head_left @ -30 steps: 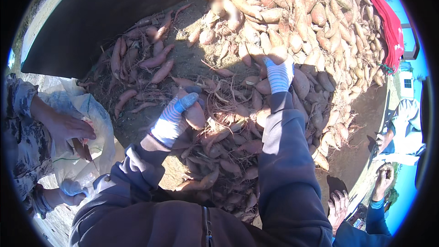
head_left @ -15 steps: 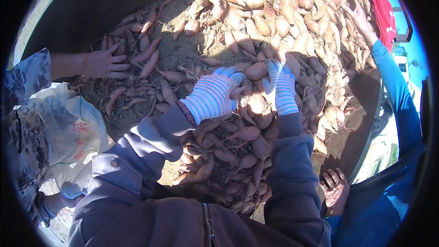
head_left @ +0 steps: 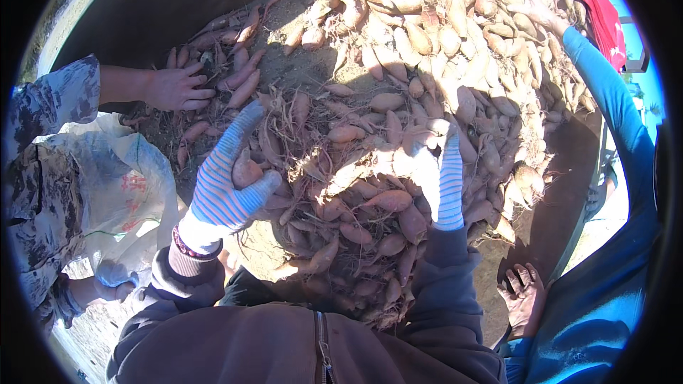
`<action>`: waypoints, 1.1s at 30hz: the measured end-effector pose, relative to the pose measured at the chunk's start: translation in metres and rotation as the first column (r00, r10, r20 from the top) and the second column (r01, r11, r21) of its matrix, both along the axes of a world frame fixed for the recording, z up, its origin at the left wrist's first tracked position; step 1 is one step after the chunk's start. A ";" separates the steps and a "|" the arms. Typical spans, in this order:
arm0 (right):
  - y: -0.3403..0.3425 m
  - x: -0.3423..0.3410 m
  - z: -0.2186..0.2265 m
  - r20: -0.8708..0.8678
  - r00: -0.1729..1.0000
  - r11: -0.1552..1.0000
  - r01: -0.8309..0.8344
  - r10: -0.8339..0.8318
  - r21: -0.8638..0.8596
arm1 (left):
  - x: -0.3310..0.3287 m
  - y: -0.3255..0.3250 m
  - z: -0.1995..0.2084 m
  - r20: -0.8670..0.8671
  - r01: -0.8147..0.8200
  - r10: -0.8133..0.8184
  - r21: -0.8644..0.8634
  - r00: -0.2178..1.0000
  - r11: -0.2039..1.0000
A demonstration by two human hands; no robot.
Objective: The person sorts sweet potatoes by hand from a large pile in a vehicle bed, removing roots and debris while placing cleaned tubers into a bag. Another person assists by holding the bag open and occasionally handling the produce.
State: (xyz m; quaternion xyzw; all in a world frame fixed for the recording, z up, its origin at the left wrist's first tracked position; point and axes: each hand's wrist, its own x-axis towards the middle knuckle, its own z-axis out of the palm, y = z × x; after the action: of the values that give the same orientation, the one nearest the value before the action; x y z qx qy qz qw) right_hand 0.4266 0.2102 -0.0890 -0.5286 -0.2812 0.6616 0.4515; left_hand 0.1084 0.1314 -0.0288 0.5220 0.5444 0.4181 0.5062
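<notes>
My left hand (head_left: 231, 188), in a white glove with blue and pink stripes, is at the left side of a heap of sweet potatoes (head_left: 391, 201). Its fingers and thumb curve around a reddish sweet potato (head_left: 246, 170), which rests against the palm. On the heap's right part is my right hand (head_left: 442, 178), gloved alike. Its thumb and fingers come together around a small dark gap; glare hides what they grip. Between my hands lie roots, dry stalks (head_left: 348, 174) and several soil-covered sweet potatoes.
To the left, a co-worker's bare hand (head_left: 178, 89) touches sweet potatoes, near a translucent plastic sack (head_left: 124, 181). At right, a person in blue reaches one hand (head_left: 537, 13) over the far heap; their other hand (head_left: 523, 295) is lower. A dark wall (head_left: 171, 7) bounds the far left.
My left hand has moved left and nearer to me, from the middle of the heap, and now has a sweet potato in it. My right hand has drawn slightly nearer. The co-worker's far right hand shifted left.
</notes>
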 end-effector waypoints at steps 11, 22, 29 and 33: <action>-0.114 -0.097 0.004 0.770 0.623 0.622 -0.658 0.135 0.424 | 0.047 -0.091 -0.066 0.768 0.489 0.271 -0.595 0.581 0.638; 0.106 -0.043 -0.027 0.918 0.339 0.857 -0.390 -0.206 0.337 | 0.023 -0.105 -0.082 0.708 0.382 0.589 -0.706 0.390 0.596; 0.109 -0.051 -0.086 0.861 -0.360 0.681 -0.531 0.359 -0.505 | -0.025 -0.095 -0.073 0.725 0.193 0.672 -0.689 0.153 0.699; 0.103 -0.027 -0.081 0.982 0.067 0.802 -0.588 0.176 -0.104 | -0.033 -0.111 -0.077 0.777 0.044 0.588 -0.611 0.227 0.790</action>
State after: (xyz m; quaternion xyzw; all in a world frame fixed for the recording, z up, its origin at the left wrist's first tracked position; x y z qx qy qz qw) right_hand 0.3992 0.3135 -0.1704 -0.6424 -0.7340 0.2139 0.0537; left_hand 0.0754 0.0201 -0.1055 -0.0989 0.3079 0.5665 0.7580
